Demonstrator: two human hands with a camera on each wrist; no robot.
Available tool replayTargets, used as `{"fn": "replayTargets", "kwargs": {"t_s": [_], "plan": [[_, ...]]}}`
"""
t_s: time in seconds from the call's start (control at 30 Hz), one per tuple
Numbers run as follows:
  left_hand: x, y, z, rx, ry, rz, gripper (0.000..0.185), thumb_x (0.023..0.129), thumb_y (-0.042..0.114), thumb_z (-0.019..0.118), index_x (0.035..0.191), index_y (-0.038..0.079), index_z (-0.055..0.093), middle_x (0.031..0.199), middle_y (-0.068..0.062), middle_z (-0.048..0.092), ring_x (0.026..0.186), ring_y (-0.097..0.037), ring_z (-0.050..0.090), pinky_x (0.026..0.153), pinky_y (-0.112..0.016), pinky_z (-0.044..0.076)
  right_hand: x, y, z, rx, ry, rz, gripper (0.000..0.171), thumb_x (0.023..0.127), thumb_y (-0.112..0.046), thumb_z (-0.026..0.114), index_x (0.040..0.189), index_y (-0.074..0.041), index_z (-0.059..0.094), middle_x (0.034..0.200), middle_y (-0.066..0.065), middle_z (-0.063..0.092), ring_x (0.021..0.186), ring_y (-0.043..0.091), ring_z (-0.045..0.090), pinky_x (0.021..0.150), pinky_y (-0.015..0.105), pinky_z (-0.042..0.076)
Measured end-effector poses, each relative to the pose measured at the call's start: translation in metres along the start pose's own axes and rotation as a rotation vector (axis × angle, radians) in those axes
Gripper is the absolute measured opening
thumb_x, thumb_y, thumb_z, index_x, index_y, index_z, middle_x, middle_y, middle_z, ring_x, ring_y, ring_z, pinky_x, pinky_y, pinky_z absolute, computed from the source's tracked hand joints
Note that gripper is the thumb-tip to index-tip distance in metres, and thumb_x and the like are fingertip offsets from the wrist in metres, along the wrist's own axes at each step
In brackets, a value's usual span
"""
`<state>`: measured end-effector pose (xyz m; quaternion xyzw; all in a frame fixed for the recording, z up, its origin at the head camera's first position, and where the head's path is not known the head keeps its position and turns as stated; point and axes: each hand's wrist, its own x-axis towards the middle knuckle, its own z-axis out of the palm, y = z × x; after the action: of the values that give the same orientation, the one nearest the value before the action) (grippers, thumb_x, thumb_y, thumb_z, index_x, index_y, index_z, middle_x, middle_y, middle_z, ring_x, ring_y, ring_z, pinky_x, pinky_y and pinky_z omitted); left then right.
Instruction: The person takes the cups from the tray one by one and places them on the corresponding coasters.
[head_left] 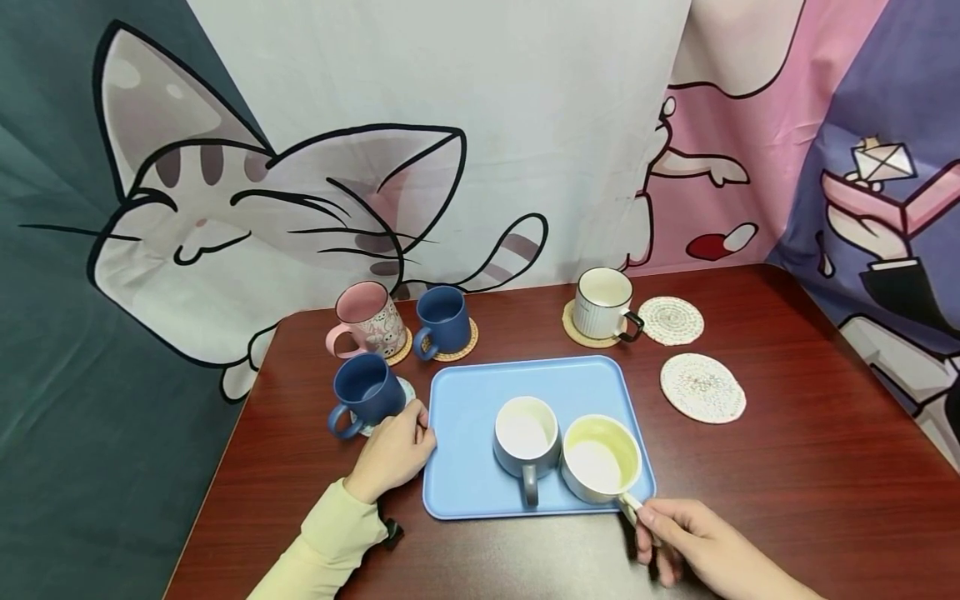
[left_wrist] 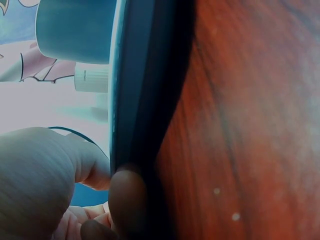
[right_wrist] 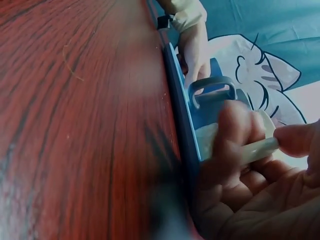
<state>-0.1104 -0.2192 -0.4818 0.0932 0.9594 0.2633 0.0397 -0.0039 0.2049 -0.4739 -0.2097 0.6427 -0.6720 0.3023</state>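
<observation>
A light blue tray (head_left: 465, 442) lies on the table with two mugs on it. My left hand (head_left: 396, 450) pinches the tray's left edge; in the left wrist view the thumb and a finger (left_wrist: 127, 192) sit on either side of the rim. With my right hand (head_left: 686, 537) I hold the handle (head_left: 630, 506) of a pale yellow mug (head_left: 600, 458) at the tray's front right. The right wrist view shows that pale handle (right_wrist: 260, 150) between thumb and fingers. Beside it on the tray stands a grey mug (head_left: 527, 442), handle facing me.
Left of the tray is a dark blue mug (head_left: 367, 387) on a coaster, close to my left hand. Behind it stand a pink mug (head_left: 371, 321) and another blue mug (head_left: 442, 321). A white ribbed mug (head_left: 602, 304) stands at the back, near two round white coasters (head_left: 702, 388) (head_left: 672, 321).
</observation>
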Motion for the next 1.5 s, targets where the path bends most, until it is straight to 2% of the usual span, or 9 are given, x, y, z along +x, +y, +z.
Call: {"fn": "replayTargets", "kwargs": {"t_s": [0.13,0.23,0.4,0.53,0.77,0.93,1.17,1.47,1.5], "plan": [[0.0,0.001,0.0,-0.001,-0.002,0.002,0.011,0.094,0.012,0.062,0.09,0.015,0.053,0.059,0.008,0.044,0.048,-0.006,0.043,0.049,-0.023,0.032,0.001,-0.003,0.002,0.082,-0.042,0.04,0.038,0.114,-0.008,0.027,0.098,0.016,0.051,0.081,0.031,0.05,0.046,0.044,0.031,0.038,0.023,0.043],[0.0,0.001,0.0,-0.005,-0.002,0.003,0.011,0.094,0.012,0.063,0.09,0.015,0.053,0.059,0.008,0.044,0.048,-0.006,0.043,0.05,-0.023,0.032,0.003,-0.004,0.004,0.152,-0.061,0.061,0.04,0.115,-0.01,0.024,0.098,0.019,0.045,0.075,0.032,0.043,0.041,0.044,0.023,0.032,0.021,0.035],[0.0,0.001,0.0,-0.004,-0.001,-0.003,0.011,0.094,0.011,0.063,0.09,0.015,0.053,0.059,0.008,0.044,0.048,-0.006,0.043,0.05,-0.023,0.032,0.008,-0.001,0.01,0.258,-0.035,0.089,0.042,0.115,-0.014,0.023,0.09,0.018,0.034,0.067,0.026,0.026,0.043,0.032,0.015,0.033,0.024,0.02],[0.0,0.001,0.0,-0.004,-0.005,-0.009,0.011,0.094,0.011,0.063,0.091,0.015,0.053,0.058,0.008,0.043,0.048,-0.007,0.043,0.049,-0.023,0.032,0.01,0.002,0.015,0.288,-0.004,0.069,0.042,0.115,-0.014,0.024,0.088,0.018,0.028,0.065,0.009,0.027,0.046,0.025,0.013,0.036,0.034,0.01],[0.001,-0.001,0.0,-0.004,-0.015,-0.016,0.01,0.094,0.013,0.063,0.091,0.016,0.054,0.058,0.008,0.044,0.048,-0.006,0.043,0.049,-0.023,0.033,0.011,0.004,0.02,0.115,0.079,-0.005,0.042,0.115,-0.011,0.024,0.083,0.015,0.035,0.071,0.023,0.027,0.052,0.03,0.018,0.041,0.038,0.013],[0.001,0.0,-0.001,-0.001,-0.014,-0.014,0.009,0.095,0.014,0.062,0.092,0.016,0.054,0.059,0.009,0.044,0.048,-0.006,0.043,0.049,-0.022,0.032,0.01,0.006,0.023,0.02,0.149,-0.029,0.04,0.114,-0.007,0.024,0.083,0.016,0.038,0.068,0.021,0.027,0.049,0.024,0.021,0.039,0.034,0.017],[0.001,0.0,0.0,0.0,0.003,0.001,0.01,0.093,0.013,0.064,0.091,0.015,0.054,0.059,0.009,0.043,0.048,-0.006,0.042,0.049,-0.023,0.032,0.008,0.005,0.025,-0.112,0.299,0.08,0.041,0.115,-0.013,0.029,0.089,0.014,0.046,0.066,-0.011,0.038,0.05,-0.003,0.033,0.038,0.024,0.025],[0.0,0.0,0.0,-0.003,0.01,-0.003,0.01,0.094,0.013,0.064,0.091,0.015,0.054,0.059,0.008,0.044,0.048,-0.007,0.043,0.05,-0.023,0.032,0.009,0.008,0.026,-0.206,0.392,-0.02,0.039,0.113,-0.006,0.031,0.083,0.01,0.05,0.061,0.009,0.029,0.05,-0.003,0.029,0.036,0.025,0.023],[0.0,0.0,0.0,-0.003,0.008,-0.002,0.01,0.094,0.013,0.064,0.091,0.015,0.054,0.059,0.008,0.044,0.049,-0.007,0.043,0.05,-0.023,0.032,0.009,0.007,0.026,-0.221,0.404,-0.017,0.039,0.113,-0.007,0.032,0.083,0.009,0.051,0.061,0.005,0.03,0.05,-0.003,0.03,0.036,0.025,0.024]]}}
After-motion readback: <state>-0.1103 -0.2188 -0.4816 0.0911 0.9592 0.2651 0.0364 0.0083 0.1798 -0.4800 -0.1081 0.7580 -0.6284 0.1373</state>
